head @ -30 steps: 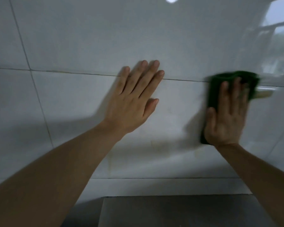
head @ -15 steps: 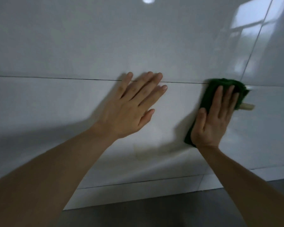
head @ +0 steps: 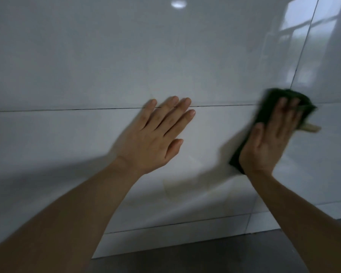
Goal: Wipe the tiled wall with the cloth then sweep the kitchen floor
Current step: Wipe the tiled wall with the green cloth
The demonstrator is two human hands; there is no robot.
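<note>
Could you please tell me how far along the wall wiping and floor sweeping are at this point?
Nothing shows as finished. In hand: the right hand presses the green cloth flat on the tiled wall, while the left hand rests flat on the tiles. A faint yellowish stain below the hands remains. Sweeping is not begun; no broom is in view.

Tiled wall (head: 106,62): glossy white, dark grout lines. Green cloth (head: 264,113) flat against it, right. Dark grey surface (head: 205,259) along its base.
</note>
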